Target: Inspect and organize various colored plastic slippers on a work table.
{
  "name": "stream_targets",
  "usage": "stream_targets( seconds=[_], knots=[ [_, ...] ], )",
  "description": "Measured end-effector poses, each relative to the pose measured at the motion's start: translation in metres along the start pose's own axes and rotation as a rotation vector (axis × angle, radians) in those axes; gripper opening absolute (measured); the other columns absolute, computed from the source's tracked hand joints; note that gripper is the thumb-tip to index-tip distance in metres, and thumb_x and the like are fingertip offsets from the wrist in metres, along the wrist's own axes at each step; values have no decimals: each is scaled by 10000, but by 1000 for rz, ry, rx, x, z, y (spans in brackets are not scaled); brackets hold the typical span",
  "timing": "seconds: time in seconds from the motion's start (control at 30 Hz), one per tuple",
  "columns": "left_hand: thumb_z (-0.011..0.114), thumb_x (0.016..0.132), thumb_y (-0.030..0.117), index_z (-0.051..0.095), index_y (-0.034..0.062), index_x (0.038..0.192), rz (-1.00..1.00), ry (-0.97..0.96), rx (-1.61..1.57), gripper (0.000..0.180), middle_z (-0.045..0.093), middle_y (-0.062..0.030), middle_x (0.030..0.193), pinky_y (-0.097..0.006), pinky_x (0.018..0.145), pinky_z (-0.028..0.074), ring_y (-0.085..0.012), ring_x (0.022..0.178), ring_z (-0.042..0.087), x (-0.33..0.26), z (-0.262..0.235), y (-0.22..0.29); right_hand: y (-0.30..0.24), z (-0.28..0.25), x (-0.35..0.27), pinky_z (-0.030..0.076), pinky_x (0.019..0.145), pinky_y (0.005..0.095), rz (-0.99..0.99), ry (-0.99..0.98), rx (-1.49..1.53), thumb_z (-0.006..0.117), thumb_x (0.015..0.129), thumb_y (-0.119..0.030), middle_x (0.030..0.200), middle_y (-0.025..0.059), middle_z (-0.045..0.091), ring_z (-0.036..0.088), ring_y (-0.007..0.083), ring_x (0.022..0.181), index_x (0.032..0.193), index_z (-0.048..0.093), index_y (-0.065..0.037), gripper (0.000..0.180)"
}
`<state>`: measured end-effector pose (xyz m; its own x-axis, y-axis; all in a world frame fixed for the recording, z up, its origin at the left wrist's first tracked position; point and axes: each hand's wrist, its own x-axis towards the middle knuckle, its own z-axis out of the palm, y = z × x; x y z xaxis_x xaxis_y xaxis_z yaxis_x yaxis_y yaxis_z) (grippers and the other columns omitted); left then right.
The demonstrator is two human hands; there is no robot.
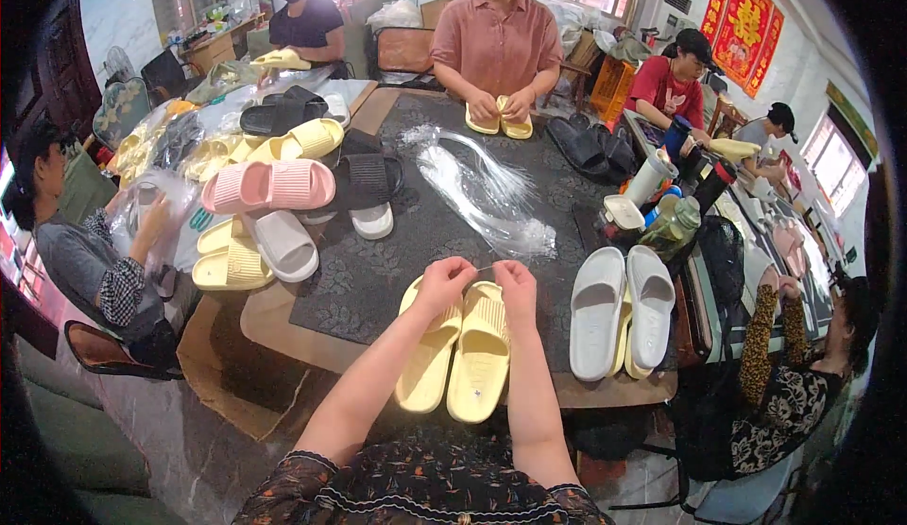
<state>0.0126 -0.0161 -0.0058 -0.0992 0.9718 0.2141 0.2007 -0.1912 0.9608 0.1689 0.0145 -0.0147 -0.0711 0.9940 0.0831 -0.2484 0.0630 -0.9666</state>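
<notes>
A pair of pale yellow slide slippers [480, 360] lies side by side in front of me, toes away, at the table's near edge. Over the left slipper's toe, my left hand [444, 284] is closed in a pinch. My right hand [516, 291] pinches too, just above the right slipper's strap. Between the fingertips runs a thin pale strand [486, 268], held at both ends. Beyond my hands lies a loose bundle of clear, thin plastic strands [482, 189] on the dark patterned table cover [340, 279].
Grey slippers [598, 317] rest on yellow ones at right, near bottles and cups [652, 180]. Pink [269, 186], black [368, 180] and yellow slippers pile up at left. Across the table a person [496, 43] handles small yellow slippers; other people work around both sides.
</notes>
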Motion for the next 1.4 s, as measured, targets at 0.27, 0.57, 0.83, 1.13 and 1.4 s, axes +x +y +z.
stream_targets(
  seconds=[0.27,0.57,0.83,1.13,1.4],
  knots=[
    [630,835,170,645,15,824,28,12,20,156,596,-12,636,-258,554,426,-68,591,509,2,1,-11,4,2,2,411,627,187,17,-152,-138,647,847,-121,769,-35,595,513,31,683,877,638,-19,107],
    [632,836,186,644,15,828,-3,2,18,171,604,-22,644,-256,569,433,-67,603,518,0,1,-4,-2,3,-2,403,616,175,4,-183,-144,648,856,-131,757,-35,598,516,24,680,861,639,-35,96],
    [621,842,187,644,22,820,-6,10,20,168,604,-7,649,-256,552,432,-67,591,524,0,1,-2,0,1,-2,400,615,182,2,-64,0,643,855,-133,742,-42,585,504,25,669,848,643,-27,106],
    [628,844,180,640,23,823,-51,-7,21,159,602,26,686,-233,574,410,-43,634,489,-2,1,2,0,0,0,384,592,174,9,-32,25,656,848,-132,728,-51,572,495,23,651,864,637,-32,103],
    [627,849,178,631,23,803,23,7,74,161,580,31,668,-233,557,398,-46,633,480,2,2,-8,-1,2,-2,404,614,186,-19,-6,-2,647,856,-127,749,-42,583,502,24,676,867,636,-25,103]
  ],
)
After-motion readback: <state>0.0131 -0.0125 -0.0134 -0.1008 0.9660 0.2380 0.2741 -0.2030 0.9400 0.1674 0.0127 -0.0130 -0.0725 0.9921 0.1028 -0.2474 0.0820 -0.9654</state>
